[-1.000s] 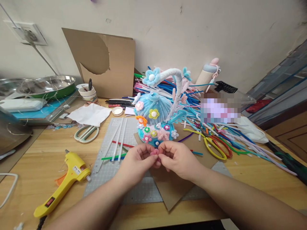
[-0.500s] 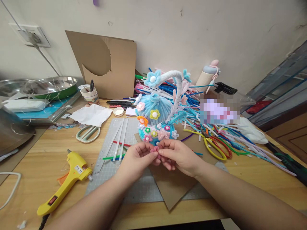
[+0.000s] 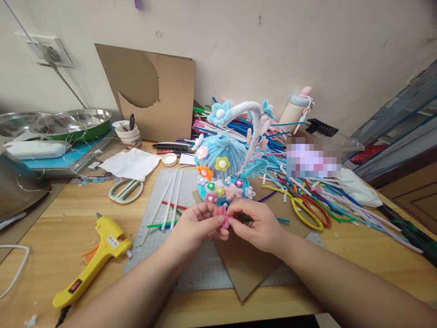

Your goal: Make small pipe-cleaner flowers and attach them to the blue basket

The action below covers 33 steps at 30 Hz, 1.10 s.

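Note:
A small pink pipe-cleaner flower [image 3: 223, 217] is pinched between my two hands, above the cardboard piece [image 3: 244, 269]. My left hand [image 3: 201, 223] grips its left side with thumb and fingers. On its right side, my right hand [image 3: 256, 223] holds a petal between thumb and forefinger. Just behind the hands stands a fuzzy blue craft [image 3: 234, 152] with a round ribbed top, a white curved arm and several coloured flowers. Its lower front is partly hidden by my fingers.
A yellow glue gun [image 3: 105, 255] lies at the left on the table, with pale green-handled scissors [image 3: 126, 191] behind it. Glue sticks [image 3: 172, 200] rest on the grey cutting mat [image 3: 150, 246]. To the right are yellow-handled pliers [image 3: 307, 214] and many pipe cleaners [image 3: 341, 200].
My right hand's fingers have shifted and curled in around the pink flower, whose petals now show more. The view has moved very slightly.

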Each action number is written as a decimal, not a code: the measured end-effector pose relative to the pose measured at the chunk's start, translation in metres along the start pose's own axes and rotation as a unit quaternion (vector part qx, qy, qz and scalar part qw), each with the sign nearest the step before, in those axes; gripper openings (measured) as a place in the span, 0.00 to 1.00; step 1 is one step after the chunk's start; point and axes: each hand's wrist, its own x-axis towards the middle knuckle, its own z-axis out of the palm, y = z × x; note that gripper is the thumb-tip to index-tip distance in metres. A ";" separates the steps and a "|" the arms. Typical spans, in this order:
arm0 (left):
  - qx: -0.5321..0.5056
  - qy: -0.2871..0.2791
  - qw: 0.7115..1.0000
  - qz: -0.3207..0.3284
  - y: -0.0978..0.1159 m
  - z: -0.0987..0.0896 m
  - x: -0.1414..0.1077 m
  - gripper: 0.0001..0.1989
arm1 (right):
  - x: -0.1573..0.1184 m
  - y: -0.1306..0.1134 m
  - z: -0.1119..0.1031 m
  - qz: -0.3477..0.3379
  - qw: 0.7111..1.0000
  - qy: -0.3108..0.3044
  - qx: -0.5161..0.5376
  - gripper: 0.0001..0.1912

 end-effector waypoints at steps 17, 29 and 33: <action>0.058 0.002 0.998 0.016 -0.003 -0.005 0.002 0.08 | 0.003 -0.003 0.005 0.148 0.957 0.001 0.249 0.05; -0.023 -0.009 0.997 -0.079 0.002 -0.005 0.000 0.10 | 0.004 0.002 -0.010 -0.031 0.998 -0.044 -0.019 0.05; -0.023 -0.010 0.995 -0.096 0.000 -0.007 0.001 0.09 | 0.005 0.001 -0.012 -0.094 0.992 -0.052 -0.059 0.06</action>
